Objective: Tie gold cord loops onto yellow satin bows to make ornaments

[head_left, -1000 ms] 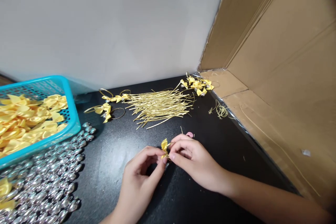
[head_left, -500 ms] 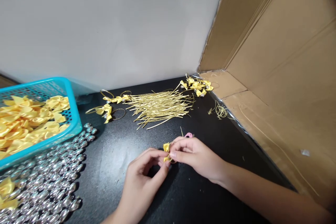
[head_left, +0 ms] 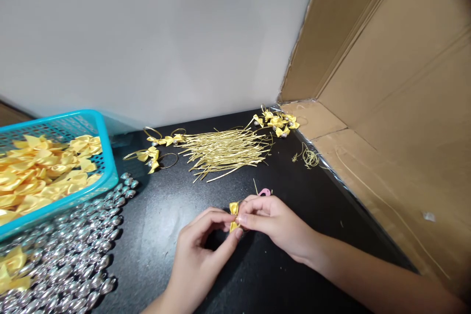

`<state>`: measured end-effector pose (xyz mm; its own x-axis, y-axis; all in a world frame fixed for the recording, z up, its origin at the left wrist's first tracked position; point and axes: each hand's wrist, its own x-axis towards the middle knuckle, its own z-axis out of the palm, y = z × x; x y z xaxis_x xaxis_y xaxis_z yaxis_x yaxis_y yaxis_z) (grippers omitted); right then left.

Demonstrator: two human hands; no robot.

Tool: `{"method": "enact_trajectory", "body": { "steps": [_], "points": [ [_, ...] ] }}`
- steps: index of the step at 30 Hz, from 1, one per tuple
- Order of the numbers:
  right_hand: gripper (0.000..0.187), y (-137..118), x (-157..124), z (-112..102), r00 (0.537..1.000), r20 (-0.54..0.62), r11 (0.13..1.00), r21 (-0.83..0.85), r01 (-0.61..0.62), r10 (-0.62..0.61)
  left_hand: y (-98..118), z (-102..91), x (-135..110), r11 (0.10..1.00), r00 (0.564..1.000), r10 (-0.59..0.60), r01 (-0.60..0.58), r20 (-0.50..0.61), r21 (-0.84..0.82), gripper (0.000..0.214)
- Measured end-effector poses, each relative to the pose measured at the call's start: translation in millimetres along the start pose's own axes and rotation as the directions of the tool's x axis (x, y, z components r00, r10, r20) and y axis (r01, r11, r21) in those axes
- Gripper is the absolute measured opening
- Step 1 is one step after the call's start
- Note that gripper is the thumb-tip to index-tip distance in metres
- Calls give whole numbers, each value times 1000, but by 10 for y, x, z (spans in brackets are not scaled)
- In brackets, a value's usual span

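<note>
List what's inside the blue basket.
A heap of yellow bows is visible in the basket. The heap covers most of the basket's floor, so anything underneath can't be seen; its left end is out of frame.

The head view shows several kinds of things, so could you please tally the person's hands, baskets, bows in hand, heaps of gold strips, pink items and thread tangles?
Hands: 2 (left hand, right hand)
Blue basket: 1
Yellow bow in hand: 1
Heap of gold strips: 1
Pink item, partly hidden: 1
Thread tangle: 1
Total: 7
</note>
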<state>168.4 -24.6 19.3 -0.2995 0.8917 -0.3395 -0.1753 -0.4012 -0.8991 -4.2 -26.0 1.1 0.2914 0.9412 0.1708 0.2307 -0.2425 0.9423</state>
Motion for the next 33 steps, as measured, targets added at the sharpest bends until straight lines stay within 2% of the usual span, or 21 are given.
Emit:
{"method": "enact_trajectory", "body": {
  "steps": [6, 12, 17, 21, 24, 28, 33],
  "points": [
    [15, 37, 7, -6, 1000, -11, 999, -40, 28, -29, 10, -44, 19, 994, 996, 95, -95, 2, 47, 14],
    [11, 80, 12, -21, 987, -15, 973, -170, 154, -158, -7, -83, 17, 993, 998, 51, -55, 38, 109, 11],
    [11, 80, 1, -2, 974, -26, 935, -285, 209, -225, 2, -93, 24, 990, 998, 23, -31, 61, 134, 10],
    [14, 57, -21, 10, 942, -11, 824, -488, 287, -335, -5, -95, 37, 989, 996, -16, 3, 91, 149, 11],
    [14, 79, -29, -2, 897, 32, 679, -642, 357, -441, -24, -94, 38, 982, 992, -42, 19, 115, 189, 13],
    [12, 150, -19, -35, 854, 88, 502, -776, 381, -513, -30, -97, 38, 961, 991, -3, -35, 136, 275, 14],
    [13, 189, -7, -59, 851, 125, 427, -822, 377, -510, 14, -111, 57, 939, 988, -32, -22, 149, 343, 15]
  ]
}}
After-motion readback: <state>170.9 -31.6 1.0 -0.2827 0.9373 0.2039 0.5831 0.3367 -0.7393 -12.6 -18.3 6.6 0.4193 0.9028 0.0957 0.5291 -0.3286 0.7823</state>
